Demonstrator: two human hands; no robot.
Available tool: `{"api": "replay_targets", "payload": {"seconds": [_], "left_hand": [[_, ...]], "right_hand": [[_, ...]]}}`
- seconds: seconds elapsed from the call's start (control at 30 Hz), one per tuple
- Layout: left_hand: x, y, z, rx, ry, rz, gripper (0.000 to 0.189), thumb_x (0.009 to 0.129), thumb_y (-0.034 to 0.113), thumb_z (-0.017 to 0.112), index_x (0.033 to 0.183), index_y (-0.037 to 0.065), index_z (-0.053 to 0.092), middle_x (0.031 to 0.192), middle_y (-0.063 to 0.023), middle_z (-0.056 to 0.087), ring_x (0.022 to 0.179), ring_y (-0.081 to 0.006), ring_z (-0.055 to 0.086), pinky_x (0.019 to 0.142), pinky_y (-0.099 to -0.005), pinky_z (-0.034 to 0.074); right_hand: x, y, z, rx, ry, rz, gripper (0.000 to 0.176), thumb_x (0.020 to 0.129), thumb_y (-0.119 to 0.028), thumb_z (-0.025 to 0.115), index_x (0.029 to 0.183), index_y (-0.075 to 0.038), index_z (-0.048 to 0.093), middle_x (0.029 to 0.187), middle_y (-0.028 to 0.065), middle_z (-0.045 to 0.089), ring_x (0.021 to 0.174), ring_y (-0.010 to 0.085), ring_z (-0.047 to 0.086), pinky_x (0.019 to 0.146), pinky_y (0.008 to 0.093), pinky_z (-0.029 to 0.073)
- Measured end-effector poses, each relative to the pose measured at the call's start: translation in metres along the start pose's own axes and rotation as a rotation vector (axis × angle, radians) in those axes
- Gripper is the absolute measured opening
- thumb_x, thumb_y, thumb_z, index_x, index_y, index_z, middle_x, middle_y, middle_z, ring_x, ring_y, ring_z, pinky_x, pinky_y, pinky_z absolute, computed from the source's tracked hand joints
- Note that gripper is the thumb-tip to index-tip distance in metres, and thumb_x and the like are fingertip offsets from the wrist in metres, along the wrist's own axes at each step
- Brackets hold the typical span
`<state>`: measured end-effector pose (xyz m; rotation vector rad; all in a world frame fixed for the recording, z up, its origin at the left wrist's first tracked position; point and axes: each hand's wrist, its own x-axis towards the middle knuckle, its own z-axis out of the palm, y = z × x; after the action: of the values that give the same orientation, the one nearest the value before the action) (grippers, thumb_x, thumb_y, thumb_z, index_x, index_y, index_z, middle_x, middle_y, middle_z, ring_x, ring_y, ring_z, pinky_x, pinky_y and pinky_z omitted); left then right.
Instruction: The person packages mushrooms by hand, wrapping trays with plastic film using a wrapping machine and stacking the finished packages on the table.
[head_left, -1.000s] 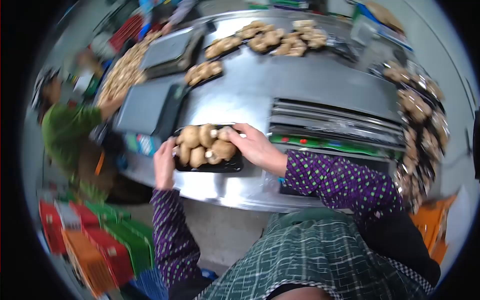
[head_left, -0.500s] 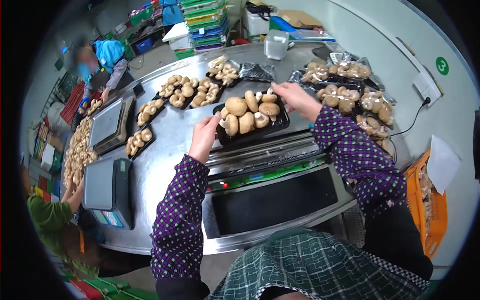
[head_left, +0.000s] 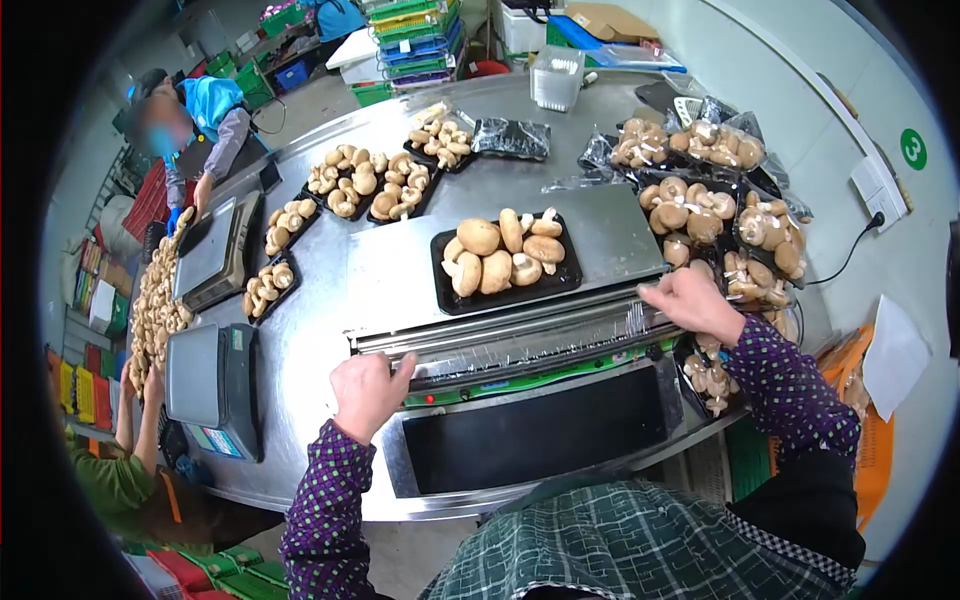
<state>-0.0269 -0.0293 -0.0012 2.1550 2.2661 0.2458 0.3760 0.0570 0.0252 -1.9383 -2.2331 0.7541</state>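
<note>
A black tray of brown mushrooms (head_left: 497,253) lies on the metal plate (head_left: 390,262) of a wrapping machine, with neither hand touching it. In front of it runs a slot with clear film (head_left: 530,345) over the rollers. My left hand (head_left: 372,390) is at the film's left end, fingers curled, thumb up. At the right end, below the plate's corner, my right hand (head_left: 693,300) has its thumb and fingers pressed together at the film's edge. Whatever lies between the fingers of either hand is too small to make out.
Wrapped mushroom trays (head_left: 690,208) are piled at the right. Unwrapped trays (head_left: 345,180) stand at the back left. Two scales (head_left: 197,375) and a mushroom heap (head_left: 155,300) are farther left, near two other people. A clear container stack (head_left: 556,78) stands at the back.
Both hands have let go of the mushroom tray, which now rests on the plate. They have moved down and nearer to the body, to the two ends of the film slot.
</note>
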Motion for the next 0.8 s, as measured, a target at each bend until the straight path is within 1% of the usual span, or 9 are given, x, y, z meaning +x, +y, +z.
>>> {"api": "replay_targets", "payload": {"seconds": [0.23, 0.3, 0.37, 0.43, 0.5, 0.57, 0.63, 0.73, 0.8], "left_hand": [[0.018, 0.024, 0.008, -0.358, -0.188, -0.08, 0.039, 0.079, 0.033, 0.059, 0.06, 0.0, 0.065, 0.054, -0.0139, 0.058, 0.05, -0.0265, 0.057, 0.053, -0.0356, 0.046], [0.001, 0.009, 0.003, -0.795, -0.356, -0.188, 0.033, 0.083, 0.024, 0.056, 0.063, -0.002, 0.06, 0.051, -0.0099, 0.055, 0.045, -0.021, 0.053, 0.049, -0.0327, 0.045], [-0.032, 0.007, -0.041, -1.318, -0.607, -0.451, 0.028, 0.085, 0.017, 0.051, 0.063, 0.001, 0.053, 0.049, -0.0079, 0.049, 0.043, -0.0178, 0.05, 0.047, -0.0305, 0.044], [-0.034, 0.015, -0.072, -1.794, -0.518, -0.281, 0.027, 0.089, 0.019, 0.046, 0.067, 0.005, 0.052, 0.05, -0.011, 0.05, 0.042, -0.0207, 0.051, 0.046, -0.0309, 0.046], [0.015, 0.036, -0.099, -2.031, -0.108, 0.094, 0.029, 0.092, 0.022, 0.042, 0.072, 0.003, 0.052, 0.061, -0.0154, 0.056, 0.053, -0.0247, 0.057, 0.057, -0.0343, 0.051], [0.084, 0.061, -0.097, -1.978, 0.248, -0.017, 0.028, 0.094, 0.021, 0.04, 0.09, -0.001, 0.057, 0.094, -0.0202, 0.063, 0.092, -0.0286, 0.061, 0.086, -0.042, 0.046], [0.153, 0.052, -0.041, -1.425, 0.357, 0.139, 0.021, 0.091, 0.017, 0.051, 0.083, 0.001, 0.062, 0.098, -0.0116, 0.065, 0.091, -0.0221, 0.061, 0.084, -0.0329, 0.046], [0.181, 0.03, 0.064, -0.732, 0.132, -0.12, 0.028, 0.089, 0.023, 0.054, 0.089, -0.003, 0.063, 0.082, -0.0229, 0.062, 0.075, -0.0274, 0.064, 0.068, -0.0343, 0.048], [0.165, 0.028, 0.088, -0.59, 0.358, 0.236, 0.026, 0.089, 0.021, 0.051, 0.101, 0.002, 0.063, 0.092, -0.0177, 0.064, 0.087, -0.0332, 0.061, 0.082, -0.0367, 0.046]], "right_hand": [[0.014, 0.003, 0.035, 0.039, -0.101, -0.128, 0.038, 0.081, -0.032, 0.06, 0.062, 0.0, 0.063, 0.057, 0.0148, 0.06, 0.051, 0.0235, 0.058, 0.052, 0.0338, 0.046], [-0.011, -0.006, 0.017, 0.681, -0.286, 0.151, 0.028, 0.084, -0.024, 0.055, 0.068, -0.001, 0.057, 0.062, 0.0108, 0.061, 0.049, 0.019, 0.057, 0.047, 0.0266, 0.044], [-0.057, -0.028, -0.015, 0.874, -0.465, 0.09, 0.023, 0.088, -0.019, 0.049, 0.072, -0.003, 0.05, 0.065, 0.01, 0.06, 0.048, 0.0169, 0.055, 0.044, 0.0212, 0.042], [-0.071, -0.044, -0.033, 1.367, -0.466, 0.007, 0.025, 0.089, -0.017, 0.045, 0.071, -0.001, 0.051, 0.066, 0.015, 0.06, 0.046, 0.0189, 0.055, 0.042, 0.0237, 0.043], [-0.029, -0.074, -0.05, 1.516, -0.183, -0.537, 0.024, 0.089, -0.016, 0.044, 0.073, 0.0, 0.052, 0.068, 0.0182, 0.061, 0.052, 0.0201, 0.057, 0.047, 0.0268, 0.047], [0.026, -0.13, -0.061, 1.908, 0.317, -0.102, 0.023, 0.088, -0.019, 0.046, 0.079, 0.0, 0.056, 0.077, 0.0192, 0.063, 0.066, 0.0216, 0.061, 0.058, 0.0291, 0.05], [0.131, -0.096, -0.012, 1.609, 0.401, -0.492, 0.026, 0.089, -0.021, 0.049, 0.086, 0.002, 0.061, 0.09, 0.0174, 0.063, 0.081, 0.0211, 0.061, 0.072, 0.0315, 0.049], [0.178, -0.057, 0.061, 0.808, 0.449, -0.286, 0.029, 0.087, -0.024, 0.053, 0.084, 0.003, 0.063, 0.097, 0.0159, 0.061, 0.085, 0.0242, 0.06, 0.079, 0.0339, 0.046], [0.172, -0.057, 0.076, 0.618, 0.478, -0.249, 0.03, 0.087, -0.025, 0.054, 0.082, 0.003, 0.062, 0.097, 0.0157, 0.061, 0.084, 0.0254, 0.059, 0.079, 0.0345, 0.045]]}}
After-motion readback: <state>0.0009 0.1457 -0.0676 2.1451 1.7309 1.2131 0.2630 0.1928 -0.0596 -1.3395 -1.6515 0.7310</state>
